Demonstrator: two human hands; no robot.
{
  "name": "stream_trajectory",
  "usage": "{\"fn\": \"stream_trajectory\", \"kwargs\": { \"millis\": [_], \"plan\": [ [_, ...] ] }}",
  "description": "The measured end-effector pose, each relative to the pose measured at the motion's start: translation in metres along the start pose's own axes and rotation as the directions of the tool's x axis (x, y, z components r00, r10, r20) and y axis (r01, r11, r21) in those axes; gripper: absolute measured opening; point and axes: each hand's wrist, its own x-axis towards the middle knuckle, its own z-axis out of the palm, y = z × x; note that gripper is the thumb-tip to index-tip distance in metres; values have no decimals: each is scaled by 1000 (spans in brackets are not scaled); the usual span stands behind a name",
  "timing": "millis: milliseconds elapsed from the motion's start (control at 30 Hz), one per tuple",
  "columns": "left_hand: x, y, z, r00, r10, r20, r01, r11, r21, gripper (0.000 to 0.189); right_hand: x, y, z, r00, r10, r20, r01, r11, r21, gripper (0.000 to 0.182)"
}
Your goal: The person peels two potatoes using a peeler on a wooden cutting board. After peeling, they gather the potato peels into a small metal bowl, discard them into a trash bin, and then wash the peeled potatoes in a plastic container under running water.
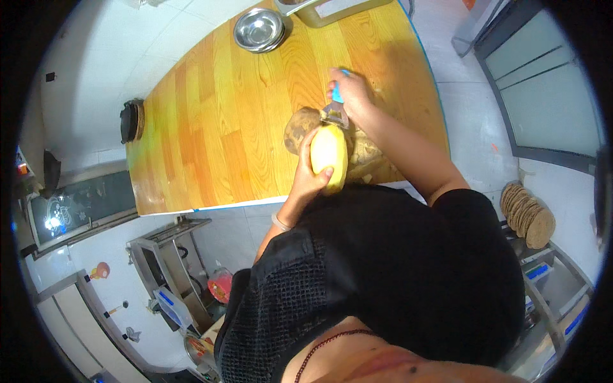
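In my left hand [306, 174] is a peeled, pale yellow potato [329, 155], held near the table's front edge with the thumb across its lower end. My right hand [353, 93] is closed around the blue handle of a peeler [337, 103]. The peeler's metal head is at the potato's far end, with bits of peel on it; whether the blade touches the flesh I cannot tell. Just behind the left hand rests a brown unpeeled potato [300, 131], partly covered by the fingers. Peelings [366, 153] lie on the table beneath my right forearm.
Stacked steel bowls [258, 29] stand at the far side of the wood-patterned table [215, 143], beside a metal container [325, 12]. Dark round objects [132, 120] stand at the left end. Behind me are a metal sink unit [163, 268] and a stack of round brown mats [529, 215].
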Motion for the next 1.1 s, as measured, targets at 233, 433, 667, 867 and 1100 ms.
{"fn": "stream_trajectory", "kwargs": {
  "millis": [233,433,667,867,1100],
  "plan": [
    [-2,-11,2,996,-90,-28,82,972,-220,86,-12,2,4,999,-14,50,12,1000,26,9],
    [-2,2,2,948,-246,201,317,716,-622,77,19,-9,-9,996,-81,34,74,984,163,17],
    [8,-3,12,917,-232,325,383,282,-880,77,-17,3,15,993,-78,89,85,994,-69,24],
    [3,-8,8,889,-413,197,361,368,-857,65,-66,16,21,920,-225,321,317,909,-272,24],
    [0,-4,11,863,-424,274,433,343,-834,70,-4,12,9,972,-232,35,234,945,-229,21]
  ]
}}
